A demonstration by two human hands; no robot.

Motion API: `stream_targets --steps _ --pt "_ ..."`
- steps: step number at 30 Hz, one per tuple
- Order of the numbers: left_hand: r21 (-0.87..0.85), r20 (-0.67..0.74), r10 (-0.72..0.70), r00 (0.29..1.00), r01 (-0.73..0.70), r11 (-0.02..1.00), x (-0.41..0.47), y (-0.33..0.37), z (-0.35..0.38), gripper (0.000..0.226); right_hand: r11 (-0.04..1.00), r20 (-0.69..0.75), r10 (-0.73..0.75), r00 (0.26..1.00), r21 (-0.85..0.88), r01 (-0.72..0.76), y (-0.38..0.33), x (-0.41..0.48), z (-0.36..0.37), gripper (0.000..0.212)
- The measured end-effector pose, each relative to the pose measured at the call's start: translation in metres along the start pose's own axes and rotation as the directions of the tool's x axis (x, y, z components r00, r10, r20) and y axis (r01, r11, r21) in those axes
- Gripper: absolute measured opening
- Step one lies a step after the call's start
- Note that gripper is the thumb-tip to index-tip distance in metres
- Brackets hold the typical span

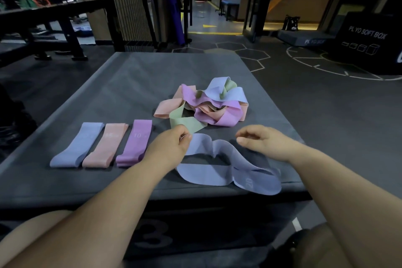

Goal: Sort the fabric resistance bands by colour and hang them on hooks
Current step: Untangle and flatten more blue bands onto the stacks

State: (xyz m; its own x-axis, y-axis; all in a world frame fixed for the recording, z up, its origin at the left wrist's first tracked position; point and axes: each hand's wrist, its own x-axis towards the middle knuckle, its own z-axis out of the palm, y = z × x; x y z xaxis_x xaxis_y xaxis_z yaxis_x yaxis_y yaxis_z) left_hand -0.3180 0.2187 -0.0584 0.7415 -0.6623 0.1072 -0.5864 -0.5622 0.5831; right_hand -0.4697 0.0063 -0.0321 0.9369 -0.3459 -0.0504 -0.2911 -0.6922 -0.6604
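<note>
On a grey padded box (121, 85) three flattened bands lie side by side at the left: blue (77, 146), peach (105, 145), purple (134, 142). A tangled pile of bands (206, 104) in peach, purple, green and blue sits near the middle. A loose blue band marked 20 (228, 174) lies crumpled at the front edge. My left hand (169, 146) pinches the upper left end of this blue band. My right hand (261, 139) hovers just above its right part, fingers curled and apart, holding nothing. A green band (185, 122) trails from the pile towards my left hand.
A black rack (43, 19) and a wire mesh panel (128, 6) stand at the back left. A black plyo soft box (367, 45) stands at the back right on the marked gym floor. A corridor opens straight behind.
</note>
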Motion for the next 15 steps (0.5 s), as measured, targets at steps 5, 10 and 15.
stream_targets --steps 5,10,15 --pt "-0.03 0.023 -0.063 0.998 0.064 0.998 0.0001 -0.0012 0.0022 0.018 0.996 0.092 0.021 0.996 -0.092 -0.013 -0.0022 -0.0047 -0.0019 0.027" --pt "-0.094 0.045 -0.113 0.993 0.117 0.989 0.0013 0.0011 0.0049 0.021 0.998 0.145 0.033 0.989 -0.05 -0.026 0.0005 -0.0058 -0.0015 0.01" --pt "-0.087 0.059 -0.124 0.991 0.129 0.988 0.0019 0.0051 0.0078 0.019 0.987 0.065 0.06 0.996 -0.153 -0.049 0.0028 -0.0015 0.0011 0.018"
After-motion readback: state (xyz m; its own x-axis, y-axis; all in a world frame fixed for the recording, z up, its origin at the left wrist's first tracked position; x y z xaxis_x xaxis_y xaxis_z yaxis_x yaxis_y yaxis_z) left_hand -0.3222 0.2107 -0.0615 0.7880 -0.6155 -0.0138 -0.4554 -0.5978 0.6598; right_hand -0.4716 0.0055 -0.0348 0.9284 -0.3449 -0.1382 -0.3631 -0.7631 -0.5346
